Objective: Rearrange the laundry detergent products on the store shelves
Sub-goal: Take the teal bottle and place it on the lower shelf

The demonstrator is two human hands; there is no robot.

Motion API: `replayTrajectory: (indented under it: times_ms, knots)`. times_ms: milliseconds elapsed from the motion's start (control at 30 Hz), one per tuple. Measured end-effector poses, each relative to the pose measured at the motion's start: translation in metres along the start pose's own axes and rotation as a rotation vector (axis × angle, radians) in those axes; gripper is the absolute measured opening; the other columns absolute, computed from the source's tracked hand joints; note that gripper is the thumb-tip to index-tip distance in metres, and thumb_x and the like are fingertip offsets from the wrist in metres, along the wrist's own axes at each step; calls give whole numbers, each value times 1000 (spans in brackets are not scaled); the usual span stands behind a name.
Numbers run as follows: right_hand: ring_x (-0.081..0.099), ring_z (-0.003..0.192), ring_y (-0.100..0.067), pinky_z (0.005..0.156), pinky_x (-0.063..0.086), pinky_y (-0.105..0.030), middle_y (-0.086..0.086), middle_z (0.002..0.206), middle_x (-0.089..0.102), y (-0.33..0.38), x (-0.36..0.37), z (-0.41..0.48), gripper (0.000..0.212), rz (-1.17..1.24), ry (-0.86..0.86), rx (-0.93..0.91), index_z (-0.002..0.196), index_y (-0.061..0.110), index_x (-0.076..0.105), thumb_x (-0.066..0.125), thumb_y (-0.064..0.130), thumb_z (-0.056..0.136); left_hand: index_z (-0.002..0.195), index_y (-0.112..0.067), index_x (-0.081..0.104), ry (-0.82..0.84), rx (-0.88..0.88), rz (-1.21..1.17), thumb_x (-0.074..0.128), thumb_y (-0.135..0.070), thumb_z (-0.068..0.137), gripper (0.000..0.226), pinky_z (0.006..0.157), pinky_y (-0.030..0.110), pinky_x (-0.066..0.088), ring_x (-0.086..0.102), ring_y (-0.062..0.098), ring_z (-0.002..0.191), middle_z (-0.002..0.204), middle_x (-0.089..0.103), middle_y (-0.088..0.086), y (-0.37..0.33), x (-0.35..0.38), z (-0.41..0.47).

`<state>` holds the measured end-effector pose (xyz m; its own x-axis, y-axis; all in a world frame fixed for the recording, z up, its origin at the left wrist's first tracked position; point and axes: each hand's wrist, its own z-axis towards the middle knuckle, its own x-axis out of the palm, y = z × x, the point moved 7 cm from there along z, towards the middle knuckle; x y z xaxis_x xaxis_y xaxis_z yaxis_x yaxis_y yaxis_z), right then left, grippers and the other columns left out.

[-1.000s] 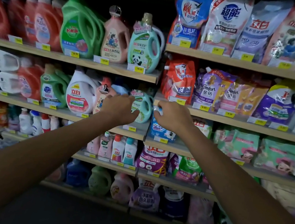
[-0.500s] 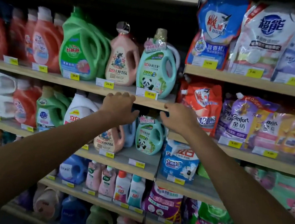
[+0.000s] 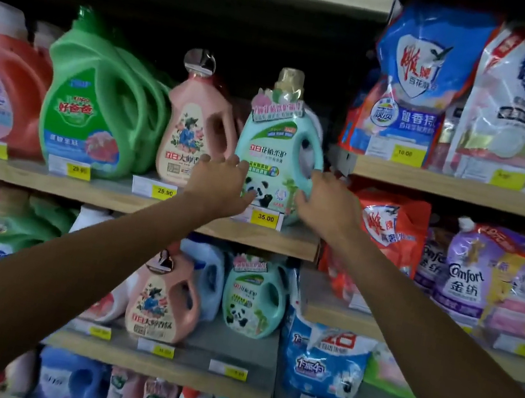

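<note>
A teal detergent bottle with a panda label and a gold cap stands upright at the right end of a wooden shelf, behind a 35.00 price tag. My left hand lies against its lower left side, fingers spread and thumb across the panda. My right hand touches its lower right side at the base of the handle, fingers stretched toward it. Just left of it stands a pink bottle, then a big green jug.
Red jugs fill the shelf's left end. One shelf down stand a smaller teal panda bottle and a pink bottle. The right bay holds refill bags: blue-white, orange, purple Comfort, blue.
Both hands rose from the lower shelf, past the upper shelf's front edge, onto the sides of the upper teal panda bottle. The view tilted up and drew closer.
</note>
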<state>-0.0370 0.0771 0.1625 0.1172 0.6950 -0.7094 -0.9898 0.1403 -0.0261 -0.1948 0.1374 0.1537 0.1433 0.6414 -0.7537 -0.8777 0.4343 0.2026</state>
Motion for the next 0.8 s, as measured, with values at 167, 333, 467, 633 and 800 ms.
replayTrajectory:
  times_ms: [167,333,467,633,800]
  knots:
    - [47,123,-36,87,45,-44,-16,139,41,-13,37,46,84,162,46,233,142,7,22,58,56,83,150,-9,7,21,-68,-303,42,-65,87,92,100,50,38,41,36,132,154,26,14,24,36,55]
    - [37,135,-33,100,42,-50,-11,153,23,-21,73,69,113,413,90,358,149,17,2,67,64,70,146,-22,10,69,-52,-865,61,-65,74,98,99,51,46,48,32,129,154,28,11,38,78,99]
    - [34,136,-28,105,39,-42,-8,153,22,-34,90,74,115,700,85,426,147,23,8,77,58,62,144,-22,20,178,94,-1301,78,-53,65,102,98,50,49,53,25,125,146,39,9,32,90,117]
    - [39,129,-22,97,39,-34,-6,143,33,-40,103,73,105,824,135,479,139,25,13,82,49,63,139,-11,29,312,217,-1492,86,-25,65,94,93,43,54,62,19,114,130,59,10,33,104,122]
    - [46,117,-16,95,40,-33,3,126,45,-33,88,73,86,900,5,459,128,19,29,86,32,64,142,-20,16,296,139,-1620,79,-13,74,93,99,51,49,57,23,121,137,50,9,37,115,117]
